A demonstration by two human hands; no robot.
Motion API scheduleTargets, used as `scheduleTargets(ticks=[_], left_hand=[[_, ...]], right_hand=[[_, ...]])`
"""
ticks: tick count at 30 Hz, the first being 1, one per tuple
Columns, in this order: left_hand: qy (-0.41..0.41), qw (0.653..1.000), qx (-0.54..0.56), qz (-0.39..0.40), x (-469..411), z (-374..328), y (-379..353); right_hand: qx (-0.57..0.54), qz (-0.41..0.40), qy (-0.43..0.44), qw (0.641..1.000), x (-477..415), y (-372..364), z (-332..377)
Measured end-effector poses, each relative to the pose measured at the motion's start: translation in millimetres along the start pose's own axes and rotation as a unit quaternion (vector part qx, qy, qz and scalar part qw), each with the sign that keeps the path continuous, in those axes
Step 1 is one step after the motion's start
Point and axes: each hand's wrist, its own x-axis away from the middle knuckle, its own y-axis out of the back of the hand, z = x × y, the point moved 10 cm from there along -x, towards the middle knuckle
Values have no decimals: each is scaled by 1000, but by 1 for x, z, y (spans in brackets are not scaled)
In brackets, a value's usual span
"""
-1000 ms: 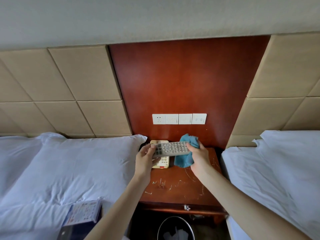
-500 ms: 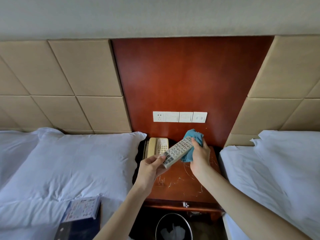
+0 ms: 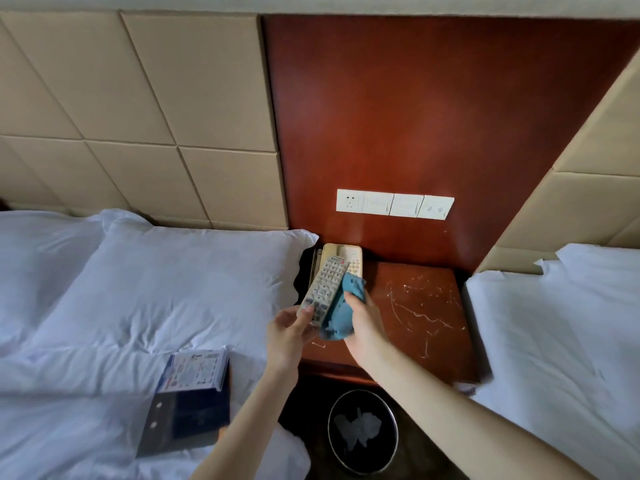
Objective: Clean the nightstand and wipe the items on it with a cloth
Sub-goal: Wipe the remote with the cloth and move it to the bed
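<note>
Hands: left hand [image 3: 289,332] pinches the near end of the remote [image 3: 325,287], buttons up, far end over the phone [image 3: 353,259]. Right hand [image 3: 363,323] grips a bunched blue cloth [image 3: 341,317] against the remote's right edge. Both are above the scratched surface [image 3: 422,306], front left. The phone stands back left, the bin [image 3: 362,434] below.
</note>
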Motion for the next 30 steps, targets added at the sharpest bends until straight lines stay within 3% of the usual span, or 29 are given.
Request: scheduleTargets(ticks=[5,10,13,21,30], left_hand=[[15,997,-69,-43,-16,17,53],[119,983,-86,-112,-30,66,130],[170,967,-56,-184,-32,89,188],[206,907,-44,-365,-14,102,334],[193,912,-88,-350,-23,103,356]], right_hand=[[-20,-10,-75,997,-7,3,-41],[23,-23,-89,995,-16,8,-54],[65,-49,-103,991,-23,19,-68],[172,-108,-139,969,-33,40,-107],[242,-91,-150,954,-46,27,-130]])
